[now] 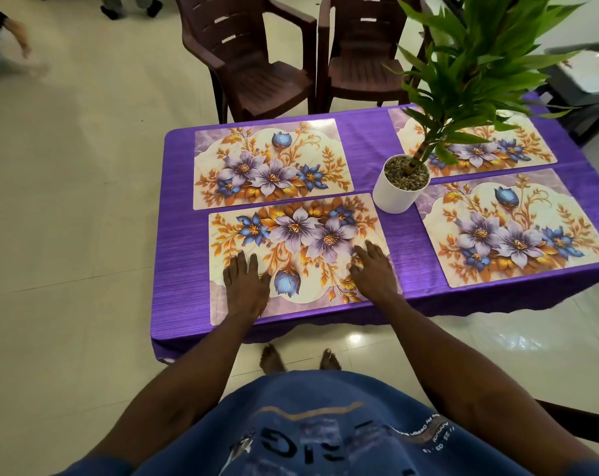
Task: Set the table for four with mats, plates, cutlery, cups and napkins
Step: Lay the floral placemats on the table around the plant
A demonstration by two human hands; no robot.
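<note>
Potted plant [402, 187] stands just ahead-right of the right hand [372, 269], leaves overhanging the far-right mat [518, 146]; flat mats ahead of the left hand [245, 286] and to the right leave open passage.

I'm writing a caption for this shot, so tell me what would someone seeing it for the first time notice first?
Four floral mats on the purple tablecloth stand out first, with the left hand and right hand pressed flat on the near-left mat. Next comes the leafy potted plant in a white pot mid-table, and two brown plastic chairs on the far side.
</note>
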